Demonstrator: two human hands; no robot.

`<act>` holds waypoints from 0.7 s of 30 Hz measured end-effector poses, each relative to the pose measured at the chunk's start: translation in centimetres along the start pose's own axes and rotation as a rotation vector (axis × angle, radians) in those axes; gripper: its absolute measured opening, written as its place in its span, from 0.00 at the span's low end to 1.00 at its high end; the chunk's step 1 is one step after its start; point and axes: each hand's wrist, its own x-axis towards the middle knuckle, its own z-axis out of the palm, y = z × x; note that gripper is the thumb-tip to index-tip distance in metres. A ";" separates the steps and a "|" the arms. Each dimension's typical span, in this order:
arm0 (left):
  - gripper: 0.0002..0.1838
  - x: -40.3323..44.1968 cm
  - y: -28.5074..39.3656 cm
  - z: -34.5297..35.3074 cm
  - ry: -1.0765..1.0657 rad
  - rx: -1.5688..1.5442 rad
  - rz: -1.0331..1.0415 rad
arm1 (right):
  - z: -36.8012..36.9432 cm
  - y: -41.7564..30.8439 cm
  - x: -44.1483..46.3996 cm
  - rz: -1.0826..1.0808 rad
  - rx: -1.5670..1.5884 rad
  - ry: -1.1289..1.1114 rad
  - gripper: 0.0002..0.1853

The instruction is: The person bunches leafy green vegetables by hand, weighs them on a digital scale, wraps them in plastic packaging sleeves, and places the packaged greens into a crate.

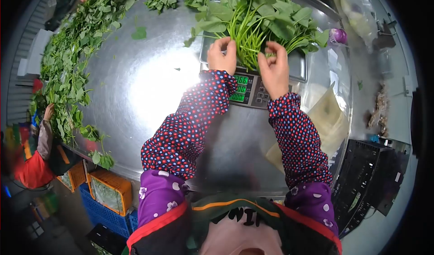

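The person's left hand (222, 56) and right hand (275, 69), half-curled, flank bunched slender green leafy stems (246, 32), grip unclear; probably light, pliant, easily bruised, best gathered between both hands.

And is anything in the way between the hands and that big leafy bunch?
No, nothing visible is. The left hand and right hand are right up at the leafy bunch, one on each side. The scale is underneath, so it doesn't block them.
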 end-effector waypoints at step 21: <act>0.17 -3.4 3.3 -12.7 0.760 -0.584 -0.032 | 0.9 -0.6 -2.8 -0.436 -0.542 -0.023 0.13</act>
